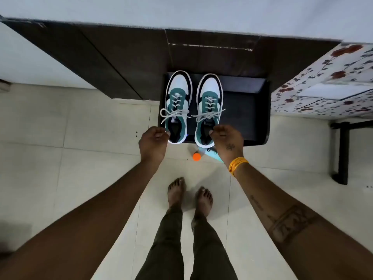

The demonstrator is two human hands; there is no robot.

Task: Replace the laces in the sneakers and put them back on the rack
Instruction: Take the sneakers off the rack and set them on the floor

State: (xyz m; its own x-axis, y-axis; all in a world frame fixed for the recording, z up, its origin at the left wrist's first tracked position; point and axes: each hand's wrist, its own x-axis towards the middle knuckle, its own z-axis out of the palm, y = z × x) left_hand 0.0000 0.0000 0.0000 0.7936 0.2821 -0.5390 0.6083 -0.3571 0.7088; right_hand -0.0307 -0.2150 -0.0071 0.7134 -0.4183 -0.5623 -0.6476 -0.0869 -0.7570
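A pair of green, white and black sneakers with tied white laces stands side by side on a dark, flat rack shelf [248,110] at the far side of the pale tiled floor [60,138]. The left sneaker [177,104] and the right sneaker [209,107] both point their toes away from the person, and their heels reach over the near edge of the shelf. Each shoe has its lace [174,115] tied in a bow across the tongue.

The left hand [154,141] is at the heel of the left sneaker, with the fingers curled in at the collar of the shoe; it seems to grip the heel edge, but the contact is partly hidden. The right hand [226,140] is at the heel of the right sneaker in the same way, fingers bent in toward the opening. A yellow thread band [238,164] goes around the right wrist.

On the floor just near the shelf, between the two hands, lies a small orange round object [196,157], and beside it a pale turquoise flat thing [211,153], partly covered by the right hand. The person's bare feet [189,196] stand on the tiles, nearer. At the right there is a white cloth with red flowers [327,83].
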